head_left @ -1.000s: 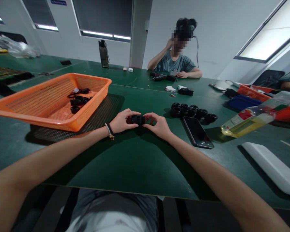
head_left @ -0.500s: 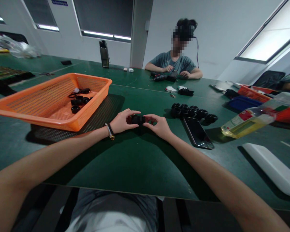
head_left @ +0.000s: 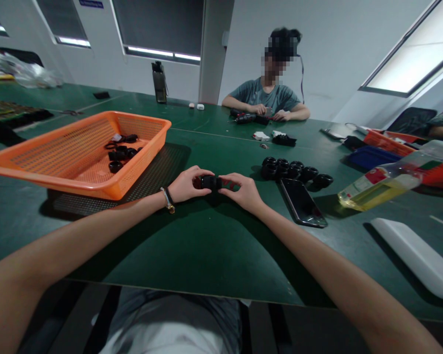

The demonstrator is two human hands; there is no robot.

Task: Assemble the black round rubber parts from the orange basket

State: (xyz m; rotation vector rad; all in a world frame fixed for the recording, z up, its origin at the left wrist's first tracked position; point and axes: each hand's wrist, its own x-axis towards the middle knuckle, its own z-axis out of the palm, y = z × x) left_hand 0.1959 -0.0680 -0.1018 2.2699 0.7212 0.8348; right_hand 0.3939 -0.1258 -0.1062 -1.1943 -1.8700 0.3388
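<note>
Together, the left hand and right hand pinch a black part at twelve o'clock, over the table. From it, the basket lies between nine and ten, black rings at three, the phone just beside them.
</note>
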